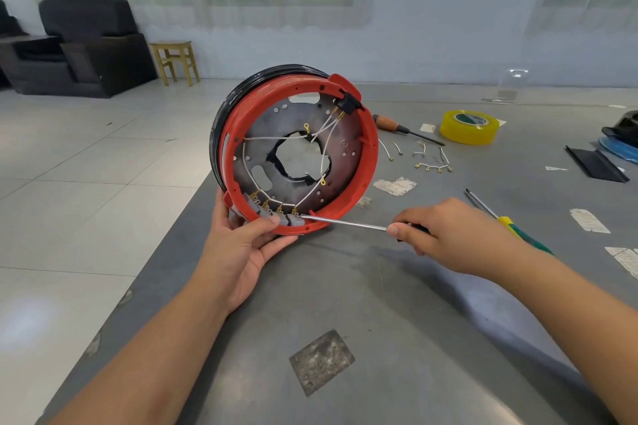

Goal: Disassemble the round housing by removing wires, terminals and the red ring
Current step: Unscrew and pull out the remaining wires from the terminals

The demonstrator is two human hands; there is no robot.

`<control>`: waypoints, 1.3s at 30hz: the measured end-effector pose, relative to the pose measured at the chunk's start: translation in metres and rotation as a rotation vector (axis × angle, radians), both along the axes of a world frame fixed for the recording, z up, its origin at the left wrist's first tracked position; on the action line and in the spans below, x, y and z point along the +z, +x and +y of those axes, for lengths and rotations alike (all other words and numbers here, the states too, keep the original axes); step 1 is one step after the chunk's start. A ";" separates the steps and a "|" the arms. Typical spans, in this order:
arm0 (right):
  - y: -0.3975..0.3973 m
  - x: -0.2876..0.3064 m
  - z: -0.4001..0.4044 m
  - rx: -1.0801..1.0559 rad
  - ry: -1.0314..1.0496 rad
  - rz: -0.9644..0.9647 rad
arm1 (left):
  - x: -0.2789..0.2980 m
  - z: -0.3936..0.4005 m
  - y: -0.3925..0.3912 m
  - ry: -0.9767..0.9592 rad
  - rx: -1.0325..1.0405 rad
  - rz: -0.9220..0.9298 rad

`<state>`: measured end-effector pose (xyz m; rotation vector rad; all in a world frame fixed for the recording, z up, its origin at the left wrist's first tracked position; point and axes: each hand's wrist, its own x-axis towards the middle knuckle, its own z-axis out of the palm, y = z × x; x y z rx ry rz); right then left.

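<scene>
Grey metal surface [345, 286] comes first, with a scuffed dark square patch [321, 362] stuck on it nearest the camera. Just past that, the left hand [238, 252] is wrapped round the bottom edge of the round housing [293, 152], thumb pressed on the grey plastic terminal blocks [276, 216] and the fingers curled behind the rim, so the housing is propped on edge near the surface's left side, open face toward the camera. The right hand [445, 235] is clenched round the dark handle of a thin steel-shafted screwdriver [345, 222], and its tip is laid against the rightmost terminal block.

Handling-wise, the red plastic ring [371, 148] looks light and a bit flexy, so it's probably best gripped low on the rim as it is now, not squeezed across the middle. The dark metal plate [331, 152] inside is stiff, and its torn centre hole looks sharp, so that edge is better avoided. The thin white wires [272, 138] are floppy and the little brass terminals [322, 182] would likely bend if yanked; prying at the connector seems safer than pulling on the wire. The black outer band behind the ring looks glossy, possibly slippery.

Further out, a yellow-and-green handled screwdriver [511, 221] is lying to the right, then a scatter of already removed white wires with brass ends [431, 162], a wooden-handled screwdriver [400, 128] and a roll of yellow tape [469, 126]. A black armchair [89, 45] and small wooden stool [176, 60] are parked on the tiled floor at the back.
</scene>
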<state>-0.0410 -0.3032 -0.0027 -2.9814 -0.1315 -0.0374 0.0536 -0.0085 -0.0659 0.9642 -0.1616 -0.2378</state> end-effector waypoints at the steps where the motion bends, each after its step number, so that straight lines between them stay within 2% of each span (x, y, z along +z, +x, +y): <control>1: 0.000 0.002 -0.001 0.008 0.009 -0.004 | 0.000 -0.001 0.000 0.005 0.007 0.000; 18: -0.007 -0.012 0.010 -0.028 0.163 0.009 | 0.005 -0.005 -0.007 0.024 0.046 -0.025; 25: -0.009 -0.024 0.021 -0.064 0.289 -0.034 | 0.002 -0.007 -0.004 -0.053 0.092 0.027; 33: -0.010 -0.007 0.016 -0.063 0.191 -0.003 | 0.003 -0.007 -0.004 -0.024 0.090 -0.015; 39: -0.012 0.005 0.003 -0.031 0.215 0.061 | 0.004 -0.007 -0.007 0.024 0.046 -0.012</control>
